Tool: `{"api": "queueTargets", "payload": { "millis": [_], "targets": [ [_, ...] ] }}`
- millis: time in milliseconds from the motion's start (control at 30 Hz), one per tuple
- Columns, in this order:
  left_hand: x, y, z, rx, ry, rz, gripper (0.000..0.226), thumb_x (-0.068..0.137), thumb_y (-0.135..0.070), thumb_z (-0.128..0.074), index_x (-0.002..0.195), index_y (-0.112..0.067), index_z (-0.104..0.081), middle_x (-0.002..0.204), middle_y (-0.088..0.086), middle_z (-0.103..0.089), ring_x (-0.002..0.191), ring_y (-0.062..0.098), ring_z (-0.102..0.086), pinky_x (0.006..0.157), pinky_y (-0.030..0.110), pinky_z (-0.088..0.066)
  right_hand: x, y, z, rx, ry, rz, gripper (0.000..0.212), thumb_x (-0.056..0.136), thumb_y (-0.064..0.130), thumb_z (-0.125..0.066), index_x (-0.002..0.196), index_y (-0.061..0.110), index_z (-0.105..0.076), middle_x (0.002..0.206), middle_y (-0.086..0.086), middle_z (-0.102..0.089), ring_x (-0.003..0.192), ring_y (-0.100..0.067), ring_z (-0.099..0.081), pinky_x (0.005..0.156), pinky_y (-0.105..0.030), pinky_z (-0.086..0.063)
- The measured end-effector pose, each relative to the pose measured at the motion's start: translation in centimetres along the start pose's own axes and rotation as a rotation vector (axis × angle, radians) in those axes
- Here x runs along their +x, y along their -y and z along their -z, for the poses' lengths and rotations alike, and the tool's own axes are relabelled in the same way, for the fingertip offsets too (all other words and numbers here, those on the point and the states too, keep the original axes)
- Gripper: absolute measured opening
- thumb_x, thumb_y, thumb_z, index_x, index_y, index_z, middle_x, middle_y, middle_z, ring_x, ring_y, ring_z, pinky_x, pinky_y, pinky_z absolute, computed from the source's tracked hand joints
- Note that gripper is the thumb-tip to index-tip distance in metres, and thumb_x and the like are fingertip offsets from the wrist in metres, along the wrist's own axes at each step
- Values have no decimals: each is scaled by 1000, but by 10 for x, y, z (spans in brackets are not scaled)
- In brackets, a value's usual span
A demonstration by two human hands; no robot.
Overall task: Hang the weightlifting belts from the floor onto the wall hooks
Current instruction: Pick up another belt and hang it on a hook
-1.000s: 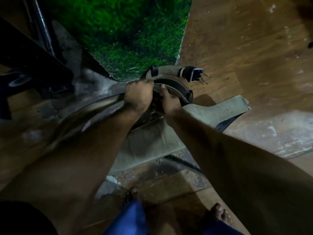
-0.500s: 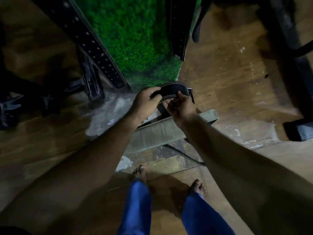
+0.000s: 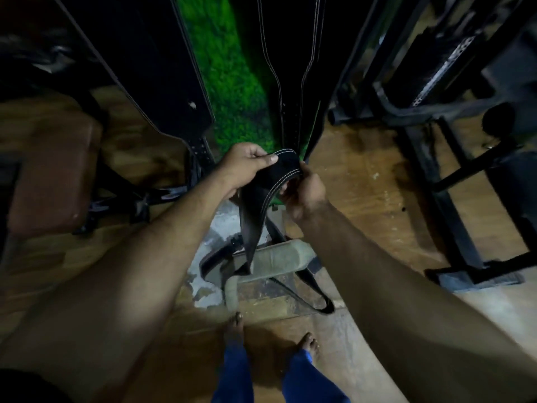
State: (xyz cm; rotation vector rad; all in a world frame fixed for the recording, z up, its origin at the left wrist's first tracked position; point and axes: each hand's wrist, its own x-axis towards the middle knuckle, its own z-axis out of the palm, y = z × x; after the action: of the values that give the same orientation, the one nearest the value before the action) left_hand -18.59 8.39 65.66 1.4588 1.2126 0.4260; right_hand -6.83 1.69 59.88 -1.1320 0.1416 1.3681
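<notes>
I have the black belt (image 3: pixel 271 181) pinched between my left hand (image 3: pixel 247 167) and right hand (image 3: pixel 305 193), both closed on its stitched top edge, tail dangling below toward the floor. To hang it cleanly I should lift straight above my hands (hooks aren't visible) beside the hung belts (image 3: pixel 290 68).

A worn wooden floor (image 3: pixel 377 181) carries a grey-green belt (image 3: pixel 279 258) (lying flat) and bare feet (image 3: pixel 234 330).

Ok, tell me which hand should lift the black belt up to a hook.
Probably the left hand: it pinches the black belt at its top fold, while the right hand only steadies the edge lower down.
</notes>
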Motion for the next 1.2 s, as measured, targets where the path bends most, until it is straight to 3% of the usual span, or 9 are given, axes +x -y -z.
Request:
{"api": "queueTargets", "payload": {
  "millis": [100,200,467,600,667,800,900,1033,1200],
  "targets": [
    [-33,-39,5,-12,-6,-35,24,95,-13,-67,74,-13,-55,57,-3,-64,45,-1,-57,48,17,-47,-38,29,-20,-31,25,25,34,105,34,-39,94,9,-59,71,-8,-55,44,-14,-50,42,-20,-42],
    [-61,-76,15,-15,-14,-77,25,94,-21,-69,73,-18,-55,69,0,-55,61,6,-49,60,22,-40,-77,60,-41,-49,39,42,47,103,36,-41,124,0,-64,112,-23,-70,86,-29,-69,74,-33,-59],
    [-117,-187,43,-82,10,-215,22,98,-34,-62,103,-12,-65,96,-1,-68,81,4,-57,67,26,-40,-183,142,-112,-275,129,263,67,67,36,-67,123,-1,-68,120,-26,-70,102,-39,-71,95,-59,-55],
    [-132,-233,61,-168,24,-352,21,94,-33,-63,78,-21,-61,83,0,-68,84,16,-61,88,39,-44,-233,180,-144,-373,138,441,26,91,26,-61,99,4,-75,90,-15,-74,74,-28,-71,70,-35,-62],
    [-142,-250,70,-145,35,-421,20,97,-28,-61,79,-19,-59,91,7,-66,93,17,-60,97,35,-42,-245,199,-154,-375,155,471,22,94,26,-63,100,8,-75,91,-16,-76,71,-27,-72,65,-35,-62],
    [-169,-278,88,-96,71,-520,16,97,-21,-61,84,-14,-57,91,11,-58,88,17,-56,84,26,-45,-280,227,-178,-383,259,425,24,99,20,-57,109,3,-70,78,-15,-72,51,-24,-69,46,-29,-55],
    [-187,-299,97,-126,38,-499,13,99,-19,-59,86,-20,-63,84,-1,-70,69,4,-67,56,18,-50,-302,235,-197,-409,353,491,12,93,13,-60,99,7,-69,78,-14,-68,51,-24,-67,48,-28,-55],
    [-196,-320,109,-223,-4,-557,20,103,-20,-52,115,-10,-66,99,3,-74,84,9,-71,72,28,-57,-316,243,-212,-446,479,660,20,88,4,-67,72,14,-61,74,-11,-67,58,-22,-65,57,-30,-56],
    [-214,-339,130,-137,69,-681,21,103,-12,-51,115,-16,-67,106,0,-76,98,12,-71,80,25,-58,-343,267,-233,-488,497,654,20,90,22,-74,97,3,-74,81,-14,-75,60,-24,-70,55,-30,-58]
  ]
}}
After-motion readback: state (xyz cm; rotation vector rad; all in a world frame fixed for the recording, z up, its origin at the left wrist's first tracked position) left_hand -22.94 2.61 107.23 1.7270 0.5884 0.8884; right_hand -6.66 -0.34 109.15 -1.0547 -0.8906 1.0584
